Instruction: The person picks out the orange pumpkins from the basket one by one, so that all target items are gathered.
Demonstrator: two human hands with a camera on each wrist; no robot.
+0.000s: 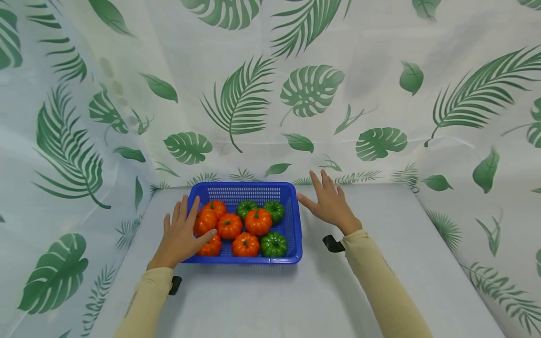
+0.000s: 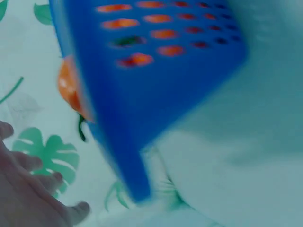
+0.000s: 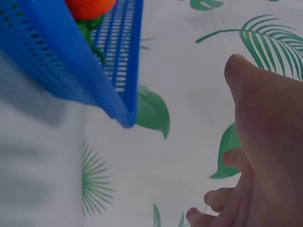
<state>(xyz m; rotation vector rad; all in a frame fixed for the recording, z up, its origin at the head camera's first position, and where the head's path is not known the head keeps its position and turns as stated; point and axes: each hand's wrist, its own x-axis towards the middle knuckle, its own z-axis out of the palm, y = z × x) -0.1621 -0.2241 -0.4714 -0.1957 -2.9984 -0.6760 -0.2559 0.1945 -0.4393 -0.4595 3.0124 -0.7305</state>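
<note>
We see the blue basket (image 1: 270,260), long axis crosswise, wide left grip (image 1: 181,237) above its left end, wide right grip (image 1: 330,204) beyond its right.

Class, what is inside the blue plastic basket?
Inside the blue plastic basket, six orange pumpkins and three green pumpkins are visible. The left grip covers part of its left side; what lies beneath the pumpkins is hidden.

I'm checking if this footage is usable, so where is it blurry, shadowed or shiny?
Head view: the blue basket and leaf-print sheet mostly clear, small glints on the green pumpkins, soft shadows on the white table; left wrist view: blue basket smeared by blur, with a greenish-blue cast; right wrist view: dimmer, right hand shaded, blue basket less smeared.
</note>
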